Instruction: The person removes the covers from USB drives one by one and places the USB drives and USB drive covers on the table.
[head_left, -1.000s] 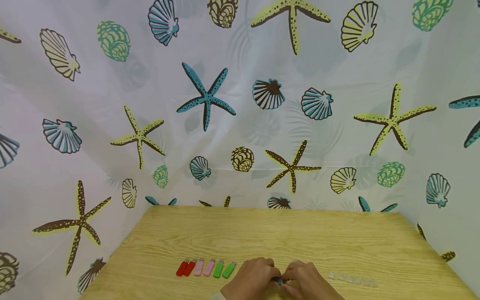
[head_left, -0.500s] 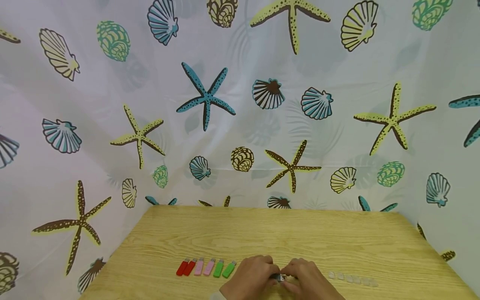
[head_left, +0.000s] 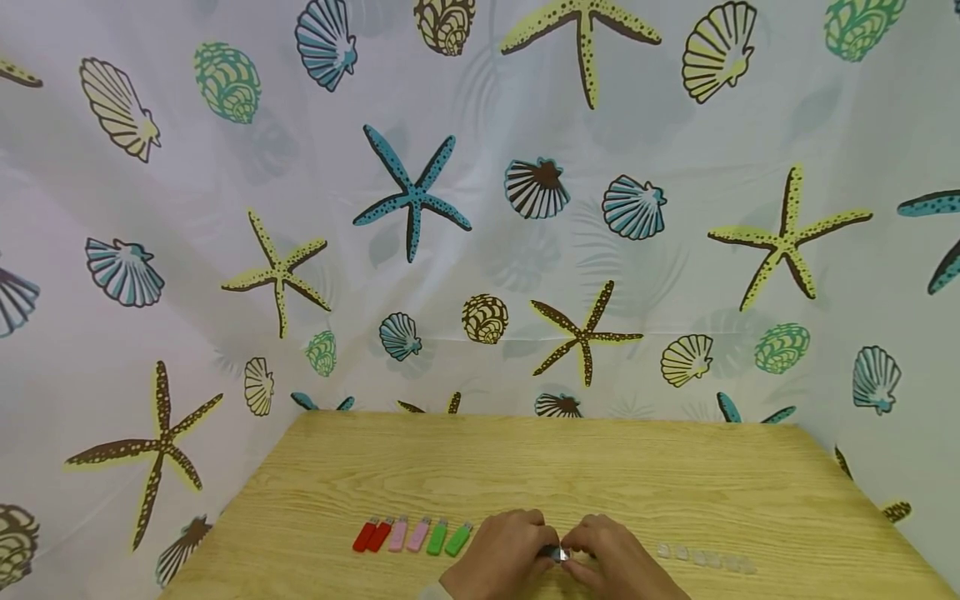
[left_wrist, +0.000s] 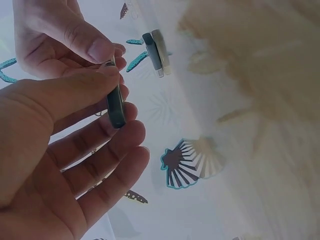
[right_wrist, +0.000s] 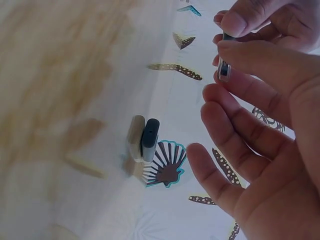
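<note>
In the head view, my left hand [head_left: 501, 550] and right hand [head_left: 611, 554] meet near the table's front edge. Between them is a small dark USB stick [head_left: 553, 552] with a shiny end towards the right hand. In the left wrist view, the left thumb and forefinger pinch the dark body [left_wrist: 116, 111], its other fingers spread. The right wrist view shows the right thumb and fingers pinching the clear, shiny end [right_wrist: 224, 72]. A second dark USB stick [right_wrist: 150, 134] appears beyond the hands in both wrist views.
Left of the hands, red [head_left: 365, 536], pink [head_left: 398, 535] and green [head_left: 437, 538] USB sticks lie in a row on the wooden table [head_left: 525, 467]. Several small clear caps [head_left: 699, 557] line up on the right. A shell-printed curtain [head_left: 465, 250] surrounds the table.
Both hands have risen slightly and their fingertips have drawn a little apart. The shiny end of the USB stick shows more between them. The rows on the table have not moved.
</note>
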